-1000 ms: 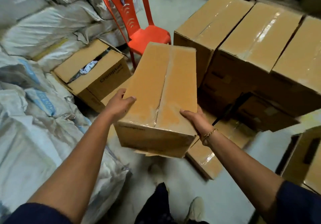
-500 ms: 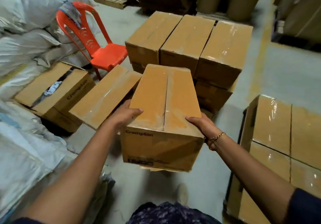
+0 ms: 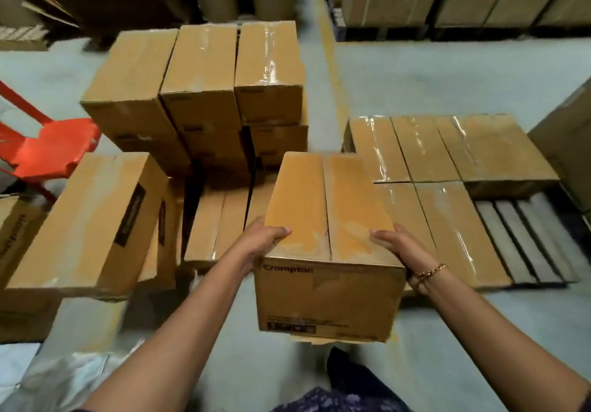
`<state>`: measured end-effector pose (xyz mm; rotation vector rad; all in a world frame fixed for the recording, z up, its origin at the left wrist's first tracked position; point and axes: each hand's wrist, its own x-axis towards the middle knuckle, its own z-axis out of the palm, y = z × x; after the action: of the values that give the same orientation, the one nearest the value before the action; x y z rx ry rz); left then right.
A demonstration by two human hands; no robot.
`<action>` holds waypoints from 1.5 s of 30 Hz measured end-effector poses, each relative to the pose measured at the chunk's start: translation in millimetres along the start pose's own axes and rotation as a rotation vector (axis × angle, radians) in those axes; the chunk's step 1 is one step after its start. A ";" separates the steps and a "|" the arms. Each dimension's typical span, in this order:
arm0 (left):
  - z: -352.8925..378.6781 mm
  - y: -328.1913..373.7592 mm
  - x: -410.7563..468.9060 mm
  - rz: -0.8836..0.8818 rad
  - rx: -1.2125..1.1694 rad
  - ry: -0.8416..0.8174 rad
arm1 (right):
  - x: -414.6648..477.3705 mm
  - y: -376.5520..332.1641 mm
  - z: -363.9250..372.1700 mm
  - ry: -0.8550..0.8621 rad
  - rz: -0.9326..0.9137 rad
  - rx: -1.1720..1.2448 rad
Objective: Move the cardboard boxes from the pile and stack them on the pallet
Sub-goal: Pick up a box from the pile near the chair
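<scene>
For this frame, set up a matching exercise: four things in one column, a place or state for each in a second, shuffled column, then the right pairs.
Column one:
1. carried box
2. red chair
3. pallet
4. bracelet

Column two:
A. at the left edge of the view
B. on the right wrist
C. held between the left hand and the right hand
D. partly covered by taped boxes, slats bare at one corner

Pairs: 1-C, 2-A, 3-D, 4-B
</scene>
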<state>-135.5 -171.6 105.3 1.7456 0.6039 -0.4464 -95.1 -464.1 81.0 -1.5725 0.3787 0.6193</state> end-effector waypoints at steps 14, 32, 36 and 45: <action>250.2 68.6 -19.6 0.134 0.203 -0.366 | -127.4 71.3 -226.4 0.370 -0.033 0.243; 663.0 107.9 -41.1 0.061 0.155 -0.490 | -175.0 140.5 -624.9 0.467 0.092 0.225; 729.1 117.9 -14.3 0.016 0.116 -0.486 | -148.0 137.7 -697.1 0.440 0.154 0.181; 853.1 141.7 82.1 -0.063 0.075 -0.428 | -30.1 120.5 -830.2 0.391 0.174 0.099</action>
<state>28.8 -1010.9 -47.4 1.6356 0.3387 -0.8683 -55.7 -1299.7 11.8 -1.5733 0.8339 0.4147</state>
